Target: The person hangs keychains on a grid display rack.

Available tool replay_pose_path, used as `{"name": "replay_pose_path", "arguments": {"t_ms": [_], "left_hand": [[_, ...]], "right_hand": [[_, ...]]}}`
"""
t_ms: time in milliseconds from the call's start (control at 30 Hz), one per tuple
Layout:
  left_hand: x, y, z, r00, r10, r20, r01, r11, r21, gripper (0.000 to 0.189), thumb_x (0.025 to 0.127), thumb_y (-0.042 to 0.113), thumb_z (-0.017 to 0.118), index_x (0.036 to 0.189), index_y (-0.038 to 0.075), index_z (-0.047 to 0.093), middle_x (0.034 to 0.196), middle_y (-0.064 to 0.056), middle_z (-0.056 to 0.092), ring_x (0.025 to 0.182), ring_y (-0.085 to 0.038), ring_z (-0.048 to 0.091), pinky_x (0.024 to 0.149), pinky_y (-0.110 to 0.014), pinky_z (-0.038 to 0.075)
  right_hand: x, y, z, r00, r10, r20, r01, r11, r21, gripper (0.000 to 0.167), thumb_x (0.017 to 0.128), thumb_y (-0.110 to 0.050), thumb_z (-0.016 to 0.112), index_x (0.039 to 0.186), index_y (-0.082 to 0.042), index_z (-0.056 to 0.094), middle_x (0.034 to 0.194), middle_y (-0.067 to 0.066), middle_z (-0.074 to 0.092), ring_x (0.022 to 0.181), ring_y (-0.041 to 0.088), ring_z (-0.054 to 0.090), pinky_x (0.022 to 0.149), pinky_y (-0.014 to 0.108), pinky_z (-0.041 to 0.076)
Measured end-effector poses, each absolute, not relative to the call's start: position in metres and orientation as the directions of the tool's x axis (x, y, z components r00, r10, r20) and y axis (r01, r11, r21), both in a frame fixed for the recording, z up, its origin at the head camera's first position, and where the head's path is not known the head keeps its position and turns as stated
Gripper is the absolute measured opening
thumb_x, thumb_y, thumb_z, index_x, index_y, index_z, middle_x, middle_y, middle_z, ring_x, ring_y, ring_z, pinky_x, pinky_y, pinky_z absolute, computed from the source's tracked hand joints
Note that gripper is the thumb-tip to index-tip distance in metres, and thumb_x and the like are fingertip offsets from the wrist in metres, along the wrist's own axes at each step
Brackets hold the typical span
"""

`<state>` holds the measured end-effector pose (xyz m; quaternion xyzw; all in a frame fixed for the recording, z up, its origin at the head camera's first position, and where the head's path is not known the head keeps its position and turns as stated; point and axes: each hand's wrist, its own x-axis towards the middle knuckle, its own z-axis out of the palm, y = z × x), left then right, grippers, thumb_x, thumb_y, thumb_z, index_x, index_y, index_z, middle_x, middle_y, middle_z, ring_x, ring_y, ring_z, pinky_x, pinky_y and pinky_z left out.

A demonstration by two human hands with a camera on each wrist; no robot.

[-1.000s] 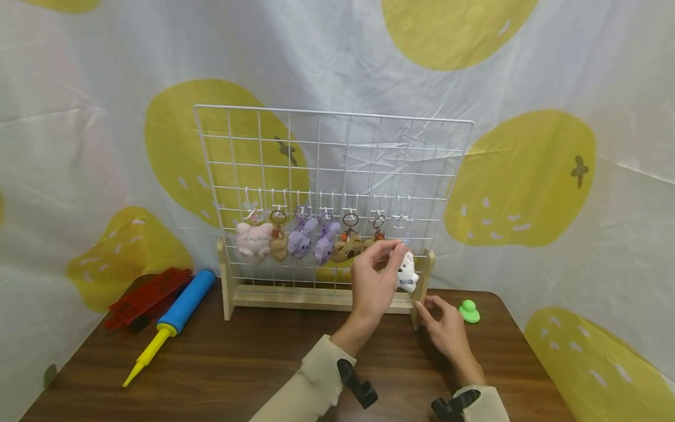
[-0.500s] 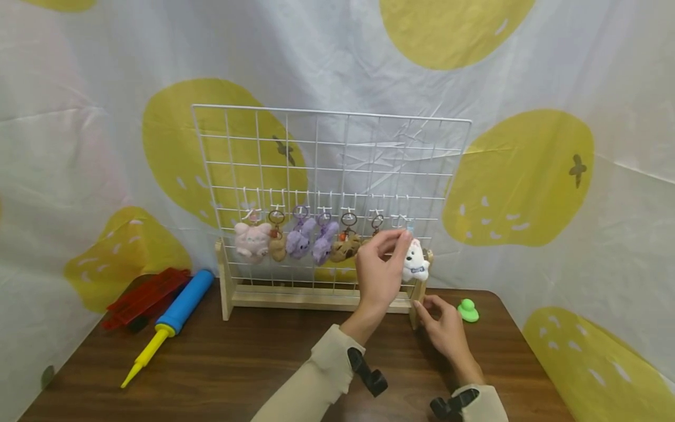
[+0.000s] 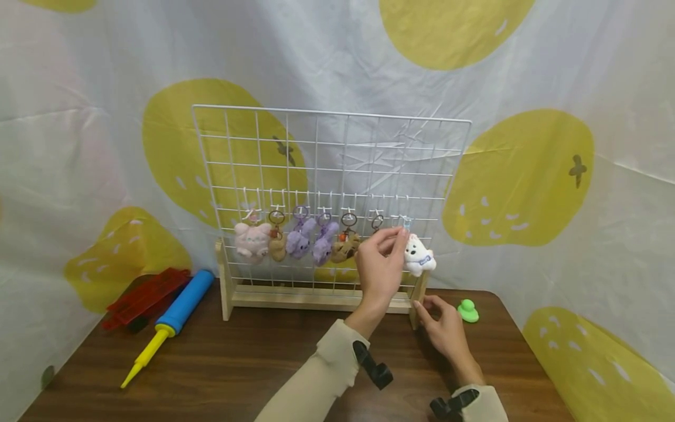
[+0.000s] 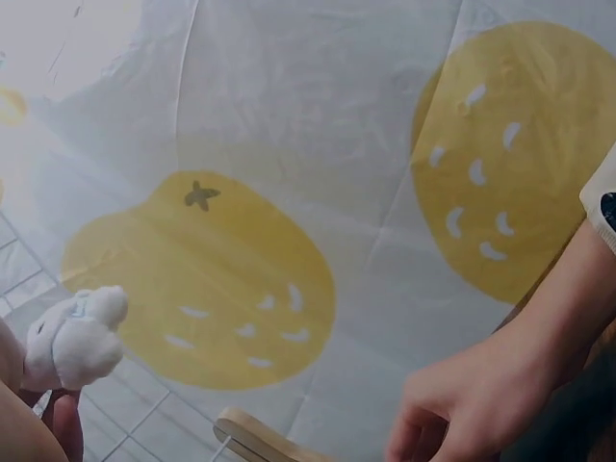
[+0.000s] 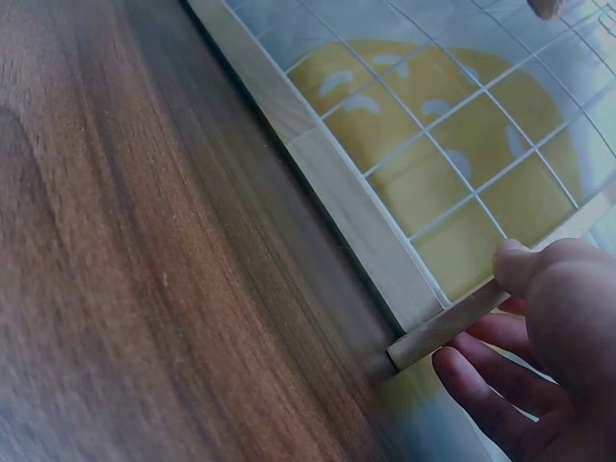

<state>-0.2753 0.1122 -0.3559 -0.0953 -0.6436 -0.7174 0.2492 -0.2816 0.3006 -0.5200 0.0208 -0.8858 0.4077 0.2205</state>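
My left hand (image 3: pixel 378 266) pinches a white plush keychain (image 3: pixel 419 258) by its light-blue strap, in front of the rightmost hook on the white wire grid rack (image 3: pixel 332 158). The plush hangs beside the fingertips, face toward me; the left wrist view catches this white plush (image 4: pixel 82 346) from behind. Whether the strap touches the hook cannot be told. Low on the right, my right hand (image 3: pixel 447 331) holds the rack's wooden end support (image 3: pixel 419 293); in the right wrist view, thumb and fingers of the right hand (image 5: pixel 568 327) lie on either side of this wooden end piece (image 5: pixel 452 327).
Along the hook row hang a pink plush keychain (image 3: pixel 253 241), purple plush keychains (image 3: pixel 300 240) and brown plush keychains (image 3: pixel 345 248). A blue and yellow hand pump (image 3: pixel 179 310) and a red plastic item (image 3: pixel 150 298) lie at left. A green toy (image 3: pixel 468 311) sits right of the rack.
My left hand has shifted slightly up and right, carrying the white plush keychain closer to the rightmost hook. The plush swung rightward. My right hand keeps its place on the wooden support.
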Motion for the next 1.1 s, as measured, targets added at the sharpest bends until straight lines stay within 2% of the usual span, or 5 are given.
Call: {"name": "replay_pose_path", "arguments": {"t_ms": [267,500,733,967,1100], "left_hand": [[-0.278,0.113,-0.362,-0.866,-0.239,0.438,0.456,-0.022,0.89,0.019,0.103,0.028,0.076,0.116,0.016,0.083,0.106,-0.005,0.085,0.092,-0.012,0.082,0.077,-0.023,0.065],[-0.278,0.11,-0.374,-0.89,-0.2,0.41,0.429,-0.061,0.901,0.024,0.105,0.034,0.074,0.116,0.015,0.083,0.106,-0.01,0.085,0.079,-0.015,0.082,0.063,-0.024,0.064],[-0.273,0.102,-0.398,-0.916,-0.109,0.385,0.392,-0.053,0.918,0.032,0.103,0.041,0.075,0.118,0.014,0.082,0.104,-0.007,0.085,0.068,-0.012,0.078,0.061,-0.025,0.063],[-0.258,0.08,-0.444,-0.924,-0.035,0.38,0.376,0.092,0.922,0.028,0.101,0.046,0.077,0.117,0.023,0.082,0.108,0.003,0.085,0.093,-0.009,0.08,0.076,-0.027,0.065],[-0.248,0.05,-0.468,-0.922,0.065,0.382,0.387,0.183,0.903,0.03,0.103,0.04,0.076,0.125,0.021,0.078,0.121,-0.001,0.082,0.111,-0.017,0.078,0.089,-0.034,0.066]], "right_hand": [[-0.283,0.301,-0.521,-0.904,0.149,0.401,-0.206,0.67,-0.713,0.02,0.103,-0.027,0.077,0.107,-0.007,0.079,0.09,0.007,0.078,0.069,0.007,0.069,0.079,0.024,0.052],[-0.282,0.3,-0.52,-0.901,0.141,0.411,-0.218,0.671,-0.709,0.021,0.103,-0.027,0.077,0.108,-0.006,0.079,0.093,0.008,0.079,0.067,0.006,0.07,0.079,0.024,0.055],[-0.284,0.3,-0.521,-0.903,0.141,0.405,-0.212,0.675,-0.707,0.022,0.103,-0.026,0.077,0.11,-0.006,0.079,0.095,0.009,0.08,0.068,0.005,0.071,0.083,0.027,0.056],[-0.285,0.298,-0.52,-0.905,0.14,0.401,-0.216,0.661,-0.719,0.021,0.102,-0.025,0.078,0.11,-0.006,0.079,0.097,0.011,0.081,0.07,0.006,0.071,0.082,0.024,0.057],[-0.286,0.298,-0.521,-0.9,0.142,0.413,-0.221,0.669,-0.71,0.018,0.102,-0.024,0.078,0.107,-0.006,0.079,0.097,0.011,0.081,0.074,0.007,0.072,0.083,0.027,0.059]]}}
